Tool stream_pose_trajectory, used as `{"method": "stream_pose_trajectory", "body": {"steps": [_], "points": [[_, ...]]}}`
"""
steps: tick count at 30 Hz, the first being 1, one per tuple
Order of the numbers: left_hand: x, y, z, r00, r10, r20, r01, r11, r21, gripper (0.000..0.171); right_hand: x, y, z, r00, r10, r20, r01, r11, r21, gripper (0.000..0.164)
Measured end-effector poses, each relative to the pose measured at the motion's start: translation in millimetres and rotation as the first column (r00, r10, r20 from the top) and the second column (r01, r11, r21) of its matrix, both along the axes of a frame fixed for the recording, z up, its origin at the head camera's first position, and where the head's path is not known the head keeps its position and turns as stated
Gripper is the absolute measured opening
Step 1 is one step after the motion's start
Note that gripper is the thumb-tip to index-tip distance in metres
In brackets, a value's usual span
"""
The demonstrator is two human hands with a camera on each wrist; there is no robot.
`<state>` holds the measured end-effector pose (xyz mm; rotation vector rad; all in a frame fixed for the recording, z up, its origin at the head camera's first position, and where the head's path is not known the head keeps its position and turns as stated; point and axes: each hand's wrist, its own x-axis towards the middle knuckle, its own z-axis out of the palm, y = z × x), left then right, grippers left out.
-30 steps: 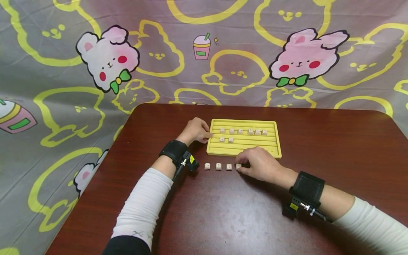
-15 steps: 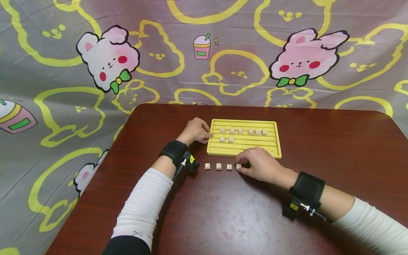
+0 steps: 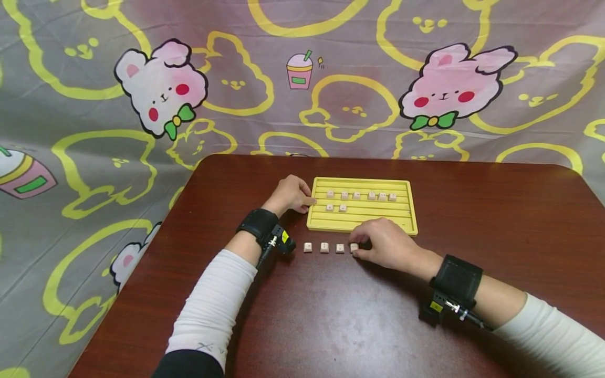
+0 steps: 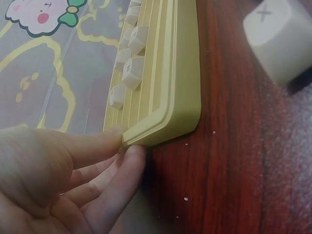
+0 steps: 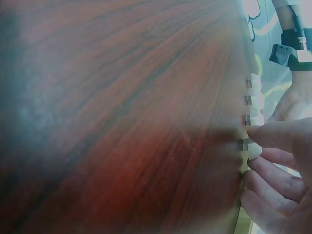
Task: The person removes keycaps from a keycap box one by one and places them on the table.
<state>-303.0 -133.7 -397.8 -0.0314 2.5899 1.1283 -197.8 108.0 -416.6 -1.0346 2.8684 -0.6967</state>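
My left hand (image 3: 289, 194) pinches the left edge of a yellow ridged tray (image 3: 364, 180), thumb on top of the rim and a finger beneath it in the left wrist view. Several white keycaps (image 3: 356, 195) stand along one ledge of the tray, and two more keycaps (image 3: 336, 208) sit on the ledge below. In front of the tray, my right hand (image 3: 385, 242) holds the rightmost keycap (image 3: 354, 247) of a short row between thumb and fingers. The right wrist view shows that keycap (image 5: 254, 150) partly covered by the fingertips.
Three other keycaps (image 3: 324, 247) continue the row leftward on the dark red-brown table (image 3: 321, 325). One keycap (image 4: 280, 41) with an X-like mark shows close in the left wrist view. A patterned cloth (image 3: 246, 100) hangs behind the table.
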Motion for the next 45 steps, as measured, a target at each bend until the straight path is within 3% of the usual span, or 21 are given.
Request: {"method": "stream_pose_trajectory", "body": {"steps": [19, 30, 45], "points": [[-0.5, 2, 0.5, 1.0, 0.019, 0.0, -0.019, 0.999, -0.026, 0.02, -7.2, 7, 14.4, 1.0, 0.008, -0.007, -0.008, 1.0, -0.014, 0.016], [0.8, 1, 2.5, 1.0, 0.008, 0.009, -0.008, 1.0, -0.012, 0.022, -26.4, 2, 28.4, 0.997, -0.017, -0.069, 0.017, 1.0, 0.011, 0.025], [0.6, 1, 3.7, 1.0, 0.016, 0.009, -0.016, 1.0, -0.012, 0.021, -45.1, -6, 27.2, 0.998, -0.046, -0.036, 0.046, 0.999, 0.006, 0.025]]}}
